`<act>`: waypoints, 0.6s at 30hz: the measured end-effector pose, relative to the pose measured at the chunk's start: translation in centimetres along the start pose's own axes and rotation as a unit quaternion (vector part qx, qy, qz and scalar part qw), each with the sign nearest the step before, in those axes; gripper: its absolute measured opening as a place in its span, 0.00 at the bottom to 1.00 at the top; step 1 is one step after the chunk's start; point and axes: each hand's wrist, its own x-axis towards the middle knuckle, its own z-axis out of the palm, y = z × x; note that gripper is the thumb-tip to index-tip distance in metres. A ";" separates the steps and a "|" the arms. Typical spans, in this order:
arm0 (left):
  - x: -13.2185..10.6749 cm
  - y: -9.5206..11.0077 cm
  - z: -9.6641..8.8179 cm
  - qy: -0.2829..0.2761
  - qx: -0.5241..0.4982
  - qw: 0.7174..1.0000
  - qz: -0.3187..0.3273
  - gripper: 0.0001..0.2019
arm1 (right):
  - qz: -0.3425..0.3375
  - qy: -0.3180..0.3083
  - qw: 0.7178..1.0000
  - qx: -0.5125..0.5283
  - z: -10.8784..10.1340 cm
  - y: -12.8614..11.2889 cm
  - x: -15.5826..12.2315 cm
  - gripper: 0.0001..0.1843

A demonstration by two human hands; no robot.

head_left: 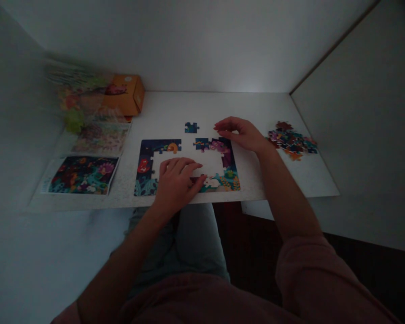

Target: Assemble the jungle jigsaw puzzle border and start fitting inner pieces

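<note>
On the white table lies a partly assembled jigsaw puzzle [145, 153], its dark, colourful border joined around a bare middle. A gap breaks the top edge. Above that gap sits a loose blue puzzle piece [191, 128], apart from the rest. My left hand [177, 182] rests over the puzzle's lower edge and bare middle, fingers spread, covering part of the bottom border. Just above the top right corner is my right hand [239, 132], thumb and index finger apart with nothing visible between them.
A heap of loose puzzle pieces [292, 141] lies at the right. At the left are a printed picture sheet [84, 175], an orange box [126, 96] and a blurred, see-through bag [79, 99]. White walls stand behind and at the sides of the table [256, 184].
</note>
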 end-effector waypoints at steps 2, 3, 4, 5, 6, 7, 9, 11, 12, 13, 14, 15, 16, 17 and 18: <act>0.9 0.8 0.3 -0.017 0.000 1.000 -0.001 0.15 | -0.017 0.029 0.998 -0.045 -0.4 0.0 0.0 0.23; 1.3 1.0 0.6 -0.025 0.002 1.000 -0.002 0.18 | -0.029 0.033 0.997 -0.066 -0.7 0.0 -0.1 0.24; 1.8 1.2 0.9 -0.031 0.004 1.000 -0.003 0.20 | -0.041 0.028 0.995 -0.086 -0.9 -0.1 -0.1 0.25; 2.2 1.3 1.2 -0.035 0.008 0.999 -0.004 0.22 | -0.053 0.015 0.993 -0.104 -1.2 -0.1 -0.2 0.26; 2.6 1.4 1.6 -0.038 0.012 0.999 -0.006 0.24 | -0.063 -0.003 0.991 -0.120 -1.3 -0.1 -0.3 0.26; 2.9 1.3 1.9 -0.039 0.016 0.999 -0.010 0.26 | -0.069 -0.022 0.988 -0.137 -1.4 -0.1 -0.3 0.27; 3.3 1.3 2.3 -0.040 0.022 0.999 -0.027 0.28 | -0.071 -0.053 0.981 -0.174 -1.4 -0.2 -0.5 0.28; 3.4 1.3 2.2 -0.043 0.026 0.998 -0.049 0.29 | -0.063 -0.075 0.972 -0.212 -1.2 -0.2 -0.5 0.28; 3.4 1.4 2.0 -0.046 0.027 0.997 -0.061 0.29 | -0.058 -0.082 0.969 -0.227 -1.1 -0.2 -0.6 0.27; 3.4 1.5 1.7 -0.051 0.029 0.996 -0.071 0.29 | -0.055 -0.087 0.966 -0.237 -1.0 -0.2 -0.6 0.25; 3.3 1.6 1.4 -0.058 0.031 0.995 -0.080 0.29 | -0.054 -0.090 0.965 -0.242 -0.9 -0.1 -0.6 0.24; 3.2 1.7 1.1 -0.064 0.034 0.994 -0.087 0.29 | -0.055 -0.091 0.964 -0.243 -0.8 -0.1 -0.6 0.23; 3.0 1.8 0.8 -0.068 0.036 0.993 -0.092 0.29 | -0.058 -0.089 0.965 -0.240 -0.8 -0.2 -0.6 0.22; 2.8 1.8 0.6 -0.071 0.037 0.992 -0.097 0.29 | -0.060 -0.083 0.967 -0.235 -0.9 -0.2 -0.6 0.22; 2.7 1.7 0.5 -0.072 0.037 0.992 -0.098 0.29 | -0.062 -0.072 0.970 -0.225 -1.0 -0.3 -0.6 0.23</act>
